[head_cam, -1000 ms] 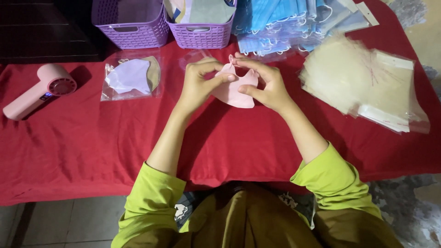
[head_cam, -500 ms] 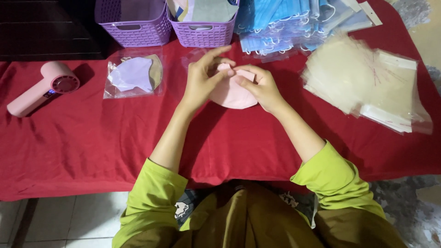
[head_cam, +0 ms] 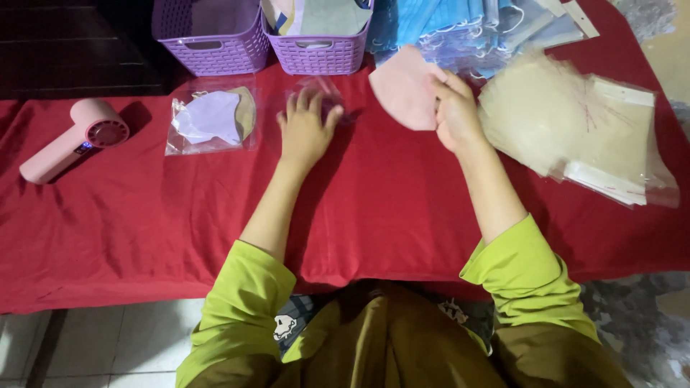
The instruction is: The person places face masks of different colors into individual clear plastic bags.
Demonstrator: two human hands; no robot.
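I see the red tablecloth (head_cam: 402, 208) filling most of the frame. At right centre lies a stack of clear plastic sleeves (head_cam: 575, 126), with blue masks (head_cam: 460, 29) piled at the top. Two purple baskets (head_cam: 208, 36) stand at upper left (the right one holds folded papers). A bagged lilac mask (head_cam: 212, 118) lies left of centre, and a pink handheld fan (head_cam: 72, 140) at far left. My right hand (head_cam: 456, 115) pinches the pink mask (head_cam: 402, 90), upper centre, fingers closed on its edge. My left hand (head_cam: 307, 129) lies flat, fingers spread, on an empty clear sleeve (head_cam: 320, 97).
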